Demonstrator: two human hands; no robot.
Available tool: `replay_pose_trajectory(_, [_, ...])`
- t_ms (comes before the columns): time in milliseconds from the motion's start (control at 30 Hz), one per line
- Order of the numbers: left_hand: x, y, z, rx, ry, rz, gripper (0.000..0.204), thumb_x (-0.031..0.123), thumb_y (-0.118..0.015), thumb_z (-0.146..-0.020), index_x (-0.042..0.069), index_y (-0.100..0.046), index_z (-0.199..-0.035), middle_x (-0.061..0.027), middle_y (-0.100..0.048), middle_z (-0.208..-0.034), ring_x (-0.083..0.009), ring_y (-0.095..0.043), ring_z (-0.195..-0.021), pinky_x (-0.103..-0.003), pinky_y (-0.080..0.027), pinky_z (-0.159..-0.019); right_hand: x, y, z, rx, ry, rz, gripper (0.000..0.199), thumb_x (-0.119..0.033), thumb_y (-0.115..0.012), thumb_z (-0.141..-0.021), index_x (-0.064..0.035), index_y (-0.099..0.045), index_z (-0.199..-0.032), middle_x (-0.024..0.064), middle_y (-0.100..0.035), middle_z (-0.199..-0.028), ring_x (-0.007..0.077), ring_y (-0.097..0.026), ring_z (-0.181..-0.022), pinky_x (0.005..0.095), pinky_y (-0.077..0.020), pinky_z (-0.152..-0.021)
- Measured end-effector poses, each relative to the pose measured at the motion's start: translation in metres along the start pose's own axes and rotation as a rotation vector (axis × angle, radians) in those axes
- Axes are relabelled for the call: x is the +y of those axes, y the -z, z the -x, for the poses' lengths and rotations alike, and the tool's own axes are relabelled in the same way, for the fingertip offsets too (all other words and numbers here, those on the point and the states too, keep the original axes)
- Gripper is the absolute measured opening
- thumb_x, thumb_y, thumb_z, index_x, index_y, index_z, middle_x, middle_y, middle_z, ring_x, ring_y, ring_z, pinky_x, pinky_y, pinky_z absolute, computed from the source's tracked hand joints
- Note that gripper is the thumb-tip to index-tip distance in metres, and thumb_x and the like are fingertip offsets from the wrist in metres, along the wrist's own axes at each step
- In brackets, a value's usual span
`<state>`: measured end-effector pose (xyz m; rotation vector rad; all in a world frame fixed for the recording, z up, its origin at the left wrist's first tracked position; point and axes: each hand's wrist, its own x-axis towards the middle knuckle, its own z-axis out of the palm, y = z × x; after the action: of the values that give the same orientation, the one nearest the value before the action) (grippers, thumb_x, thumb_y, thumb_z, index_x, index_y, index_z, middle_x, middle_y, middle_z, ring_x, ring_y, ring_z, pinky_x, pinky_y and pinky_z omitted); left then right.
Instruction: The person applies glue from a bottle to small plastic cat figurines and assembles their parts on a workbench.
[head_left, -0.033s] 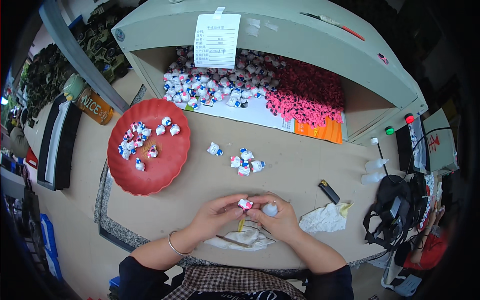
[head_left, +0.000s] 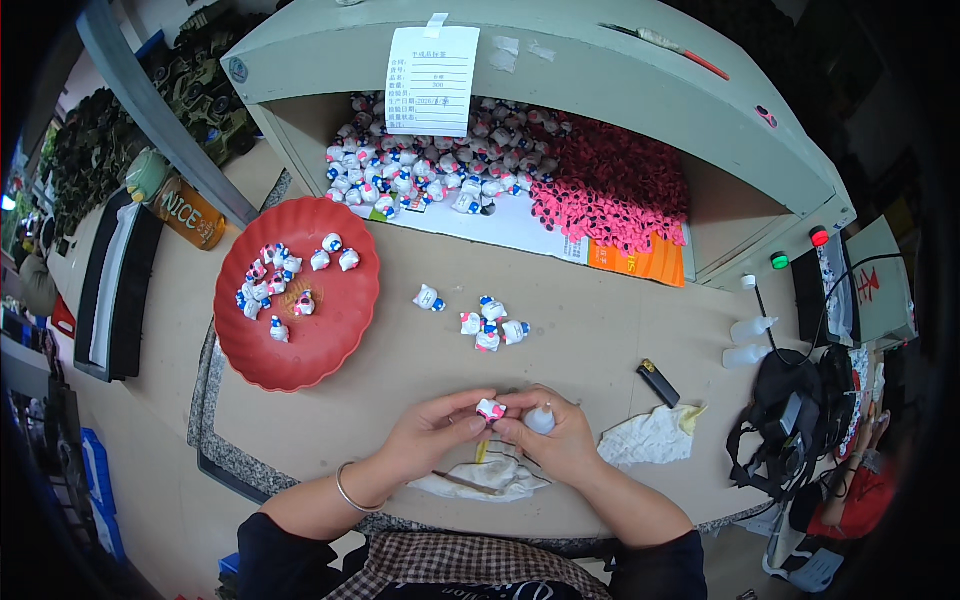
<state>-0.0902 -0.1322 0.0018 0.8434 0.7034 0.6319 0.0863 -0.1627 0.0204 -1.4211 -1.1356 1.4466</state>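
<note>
My left hand [head_left: 438, 428] pinches a small white and pink cat-like figurine [head_left: 490, 410] above the table's near side. The fingertips of my right hand [head_left: 562, 440] meet it from the other side. Tucked in that same right hand is a small translucent squeeze bottle [head_left: 540, 419], nozzle up. Beneath both hands lies a crumpled white cloth [head_left: 485, 478] with a thin stick on it. Beyond them, several matching figurines [head_left: 488, 325] form a cluster, with a single one [head_left: 429, 298] to their left. A red scalloped bowl [head_left: 335, 345] at the left holds several more.
A pale green shelf [head_left: 590, 70] at the back holds heaps of white figurines [head_left: 400, 175] and pink pieces [head_left: 600, 210]. To the right are a black lighter-like object [head_left: 658, 384], a white rag [head_left: 650, 436], two squeeze bottles [head_left: 745, 356] and a black bag [head_left: 785, 410]. Another person's arm shows far right.
</note>
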Motion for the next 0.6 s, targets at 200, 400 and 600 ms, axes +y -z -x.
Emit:
replay_pose_trajectory(200, [-0.0002,0.0036,-0.0034,-0.037,0.019,0.056,0.032,0.004,-0.049,-0.085,-0.001,-0.046,-0.117,-0.0111,-0.053,-0.110,-0.0158,-0.052,-0.099,-0.028,-0.044,-0.087,0.0030,0.0040,-0.0035,-0.032,0.202,0.141,0.018,-0.004,-0.066,-0.073,-0.0047,-0.060,-0.089,0.0016,-0.051,-0.079,0.0079,-0.051,-0.072,0.0214,-0.0419,-0.065])
replay_pose_trajectory(400, [0.0009,0.0049,-0.0056,-0.011,0.044,0.070,0.031,0.004,-0.049,-0.085,-0.001,-0.048,-0.116,-0.0111,-0.054,-0.108,-0.0159,-0.052,-0.098,-0.028,-0.044,-0.086,0.0044,0.0036,-0.0089,-0.020,0.194,0.164,0.014,-0.006,-0.065,-0.072,-0.0029,-0.060,-0.084,0.0032,-0.051,-0.073,0.0118,-0.051,-0.067,0.0241,-0.0422,-0.062])
replay_pose_trajectory(600, [0.0068,0.0011,-0.0001,0.050,0.019,0.096,0.031,0.004,-0.049,-0.085,0.000,-0.048,-0.115,-0.0132,-0.052,-0.111,-0.0185,-0.052,-0.100,-0.029,-0.046,-0.085,-0.0005,-0.0011,-0.0059,-0.029,0.189,0.144,0.017,-0.004,-0.063,-0.074,-0.0037,-0.058,-0.090,0.0011,-0.052,-0.079,0.0076,-0.052,-0.072,0.0206,-0.0418,-0.065])
